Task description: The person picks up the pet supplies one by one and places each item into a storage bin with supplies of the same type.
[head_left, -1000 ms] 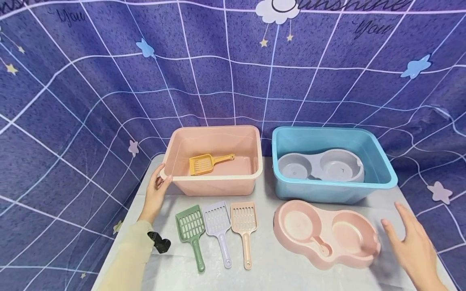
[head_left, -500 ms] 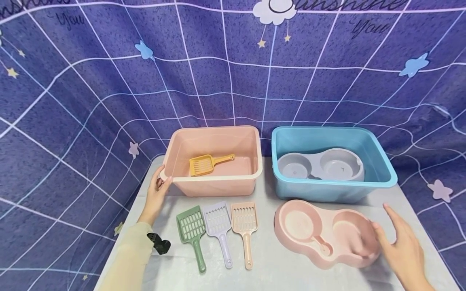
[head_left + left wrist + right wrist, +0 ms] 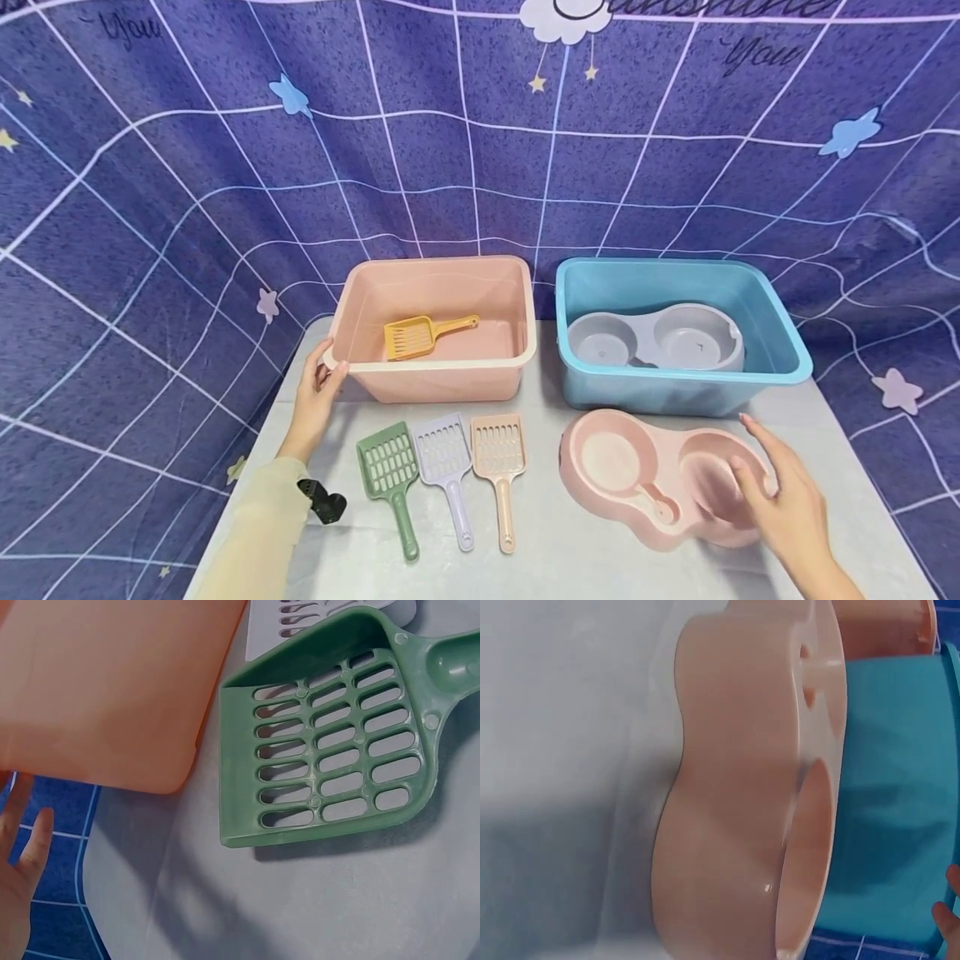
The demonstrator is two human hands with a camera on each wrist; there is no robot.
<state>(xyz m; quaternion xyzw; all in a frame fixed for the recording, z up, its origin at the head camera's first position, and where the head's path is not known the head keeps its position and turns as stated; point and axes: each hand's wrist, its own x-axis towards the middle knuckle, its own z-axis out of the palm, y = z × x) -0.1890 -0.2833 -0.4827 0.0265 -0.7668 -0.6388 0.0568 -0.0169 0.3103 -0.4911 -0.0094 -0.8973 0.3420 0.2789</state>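
Observation:
At the front left corner of the pink bin, my left hand touches the rim with its fingers extended and thumb apart. A yellow slotted scoop lies inside that bin. Over the right end of the pink double bowl is my right hand, fingers spread and holding nothing; whether it touches the bowl I cannot tell. The right wrist view shows the bowl's side wall up close, with fingertips at the right edge. In the left wrist view, the green scoop lies beside the bin.
Right of the pink bin stands a blue bin with a grey double bowl inside. A lilac scoop and a peach scoop lie beside the green one. A patterned blue curtain surrounds the table.
My right hand has moved left from beside the pink bowl to over its right end. My left hand stays at the pink bin's corner.

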